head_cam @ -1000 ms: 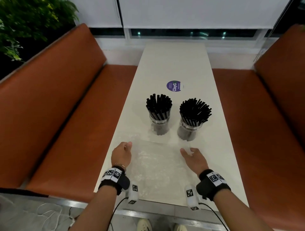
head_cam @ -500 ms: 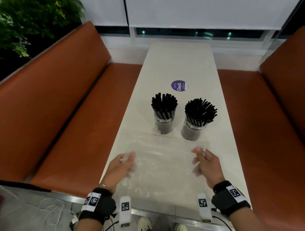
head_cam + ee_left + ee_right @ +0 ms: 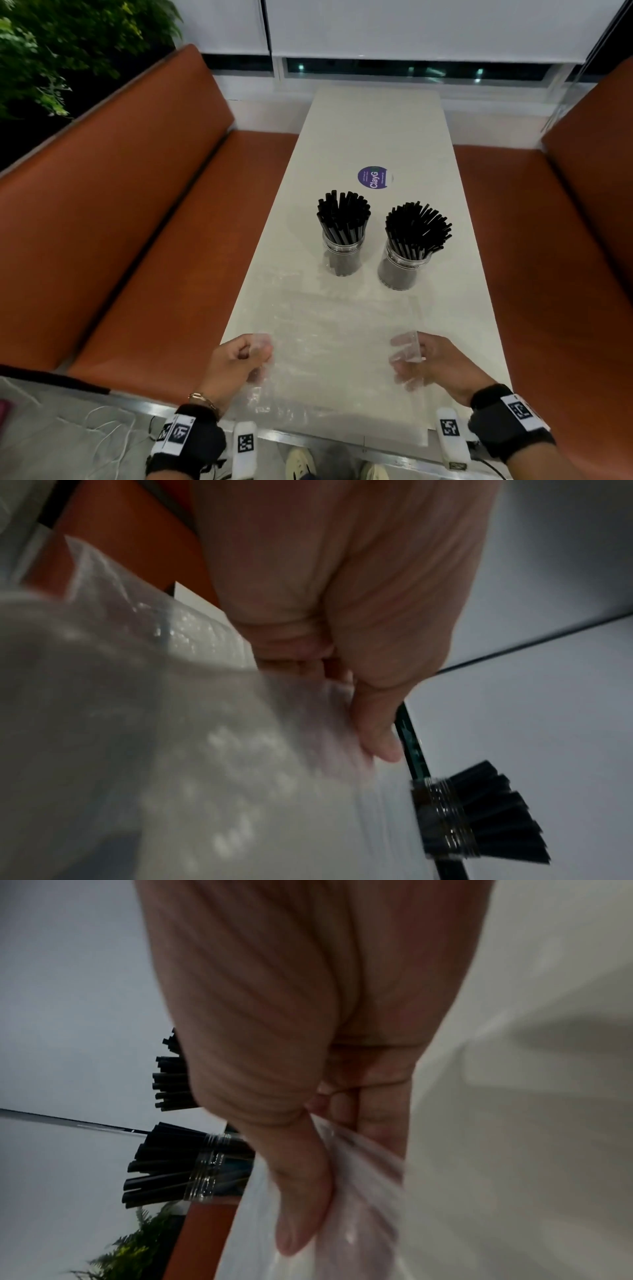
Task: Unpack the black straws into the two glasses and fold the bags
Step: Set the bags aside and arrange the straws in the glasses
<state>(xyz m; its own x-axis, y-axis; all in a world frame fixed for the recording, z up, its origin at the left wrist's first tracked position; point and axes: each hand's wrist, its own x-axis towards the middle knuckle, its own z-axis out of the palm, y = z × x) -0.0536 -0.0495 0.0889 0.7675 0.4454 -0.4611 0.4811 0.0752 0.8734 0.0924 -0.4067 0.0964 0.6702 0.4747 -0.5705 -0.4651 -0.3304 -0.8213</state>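
Observation:
Two clear glasses stand mid-table, the left glass (image 3: 342, 255) and the right glass (image 3: 400, 270), each packed with black straws (image 3: 344, 216). A clear plastic bag (image 3: 335, 342) lies spread on the near part of the white table (image 3: 373, 130). My left hand (image 3: 239, 356) pinches the bag's left corner, and the left wrist view shows the thumb (image 3: 377, 731) pressing the film (image 3: 171, 737). My right hand (image 3: 431, 359) pinches the right corner, with film (image 3: 363, 1191) caught between thumb (image 3: 301, 1204) and fingers. Both corners are lifted and drawn toward me.
Orange bench seats (image 3: 154, 274) run along both sides of the narrow table. A round purple sticker (image 3: 373, 177) lies beyond the glasses. A green plant (image 3: 51, 51) stands at the back left. White cables (image 3: 102, 431) lie on the floor near my feet.
Both hands went from resting flat on the bag to pinching its far corners, then pulled them back toward me, lifting the film over itself.

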